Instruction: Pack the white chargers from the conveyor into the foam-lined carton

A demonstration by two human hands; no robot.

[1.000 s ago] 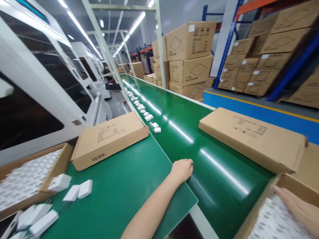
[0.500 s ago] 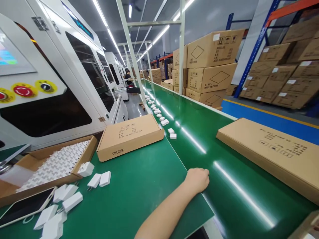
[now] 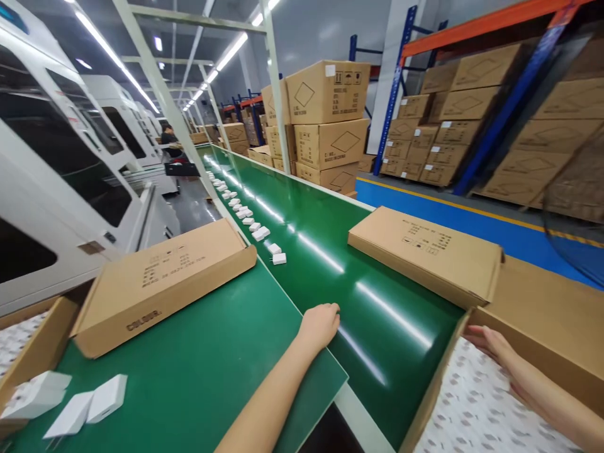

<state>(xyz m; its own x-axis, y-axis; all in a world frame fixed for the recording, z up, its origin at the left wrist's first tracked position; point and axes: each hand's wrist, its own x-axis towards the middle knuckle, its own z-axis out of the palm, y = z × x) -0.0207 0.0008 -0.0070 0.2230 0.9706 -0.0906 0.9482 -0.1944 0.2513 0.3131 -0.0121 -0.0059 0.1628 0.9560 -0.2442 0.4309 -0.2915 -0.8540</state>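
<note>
Currently the left hand (image 3: 321,324) is curled into a loose fist, knuckles resting at the edge of the green conveyor belt (image 3: 330,264); nothing is seen pinched in it, though the inside of the fist is hidden. The right hand (image 3: 491,345) is laid flat, fingers spread, inside the open carton (image 3: 453,352) at the belt's near right, touching the white packed layer (image 3: 476,409); nothing is gripped.

Relative to the belt:
- A closed flat box (image 3: 425,251) is lying on its right side, just beyond the open carton.
- A second flat box (image 3: 160,283), marked "COLOUR", is set on the green work mat (image 3: 212,365) left of the belt.
- Loose white adapters (image 3: 89,402) are lying on the mat, near left.
- A row of white adapters (image 3: 250,220) is lined along the belt's left edge, running away from the camera.
- White machine cabinets (image 3: 70,157) are standing further left.
- Stacked cartons (image 3: 330,119) are beyond the belt's right side.
</note>
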